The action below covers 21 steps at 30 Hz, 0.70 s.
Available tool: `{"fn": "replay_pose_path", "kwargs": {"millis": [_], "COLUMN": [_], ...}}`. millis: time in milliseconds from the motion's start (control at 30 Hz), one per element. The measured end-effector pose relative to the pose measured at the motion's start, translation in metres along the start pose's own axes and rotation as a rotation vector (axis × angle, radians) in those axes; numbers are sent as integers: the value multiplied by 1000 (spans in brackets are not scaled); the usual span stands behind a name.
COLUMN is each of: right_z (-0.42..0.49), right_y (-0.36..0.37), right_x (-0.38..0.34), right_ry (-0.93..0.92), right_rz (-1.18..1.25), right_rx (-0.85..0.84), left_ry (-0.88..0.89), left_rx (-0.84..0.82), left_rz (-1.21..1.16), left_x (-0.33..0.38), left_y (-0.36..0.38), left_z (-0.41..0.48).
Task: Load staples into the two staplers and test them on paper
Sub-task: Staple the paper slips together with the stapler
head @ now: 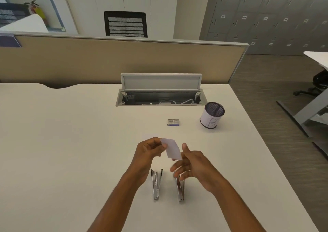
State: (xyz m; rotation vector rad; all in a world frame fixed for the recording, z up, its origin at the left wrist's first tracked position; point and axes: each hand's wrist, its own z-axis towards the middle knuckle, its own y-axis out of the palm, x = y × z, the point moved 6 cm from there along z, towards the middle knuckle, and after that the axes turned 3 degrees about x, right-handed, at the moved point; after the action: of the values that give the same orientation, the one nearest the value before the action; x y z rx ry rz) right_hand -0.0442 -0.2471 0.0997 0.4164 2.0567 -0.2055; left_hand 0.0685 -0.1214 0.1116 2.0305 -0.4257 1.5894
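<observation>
While the left hand (148, 150) pinches one paper slip (172, 149), the right hand (194, 167), fingers loose, hovers over two staplers (155, 185) (181, 191)

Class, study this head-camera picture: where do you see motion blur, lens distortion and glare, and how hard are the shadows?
Head view: motion blur smears the right hand and the paper slip pinched by the left hand; the wide lens bows the partition and desk edges; small glints on the left stapler and right stapler; light soft, shadows faint.
</observation>
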Motion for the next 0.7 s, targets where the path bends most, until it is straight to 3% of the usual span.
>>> {"fn": "replay_pose_path", "kwargs": {"millis": [100, 200, 333, 467, 567, 700], "right_z": [-1, 3, 16, 20, 20, 18], "right_y": [15, 19, 5, -17, -21, -19], "right_x": [-15, -26, -45, -84, -106, -119], "right_ry": [-17, -84, -188, -384, -487, -562], "right_rz": [140, 237, 284, -7, -216, -286], "right_rx": [-244, -277, -79, 162, 203, 193], "left_ry": [60, 113, 109, 1, 63, 157], "left_rx": [-57, -125, -139, 5, 47, 88], "left_rz": [19, -12, -100, -28, 58, 119], "left_x": [9, 19, 30, 33, 41, 51], "left_y": [10, 12, 6, -2, -4, -6], "left_z": [2, 7, 14, 20, 24, 25]}}
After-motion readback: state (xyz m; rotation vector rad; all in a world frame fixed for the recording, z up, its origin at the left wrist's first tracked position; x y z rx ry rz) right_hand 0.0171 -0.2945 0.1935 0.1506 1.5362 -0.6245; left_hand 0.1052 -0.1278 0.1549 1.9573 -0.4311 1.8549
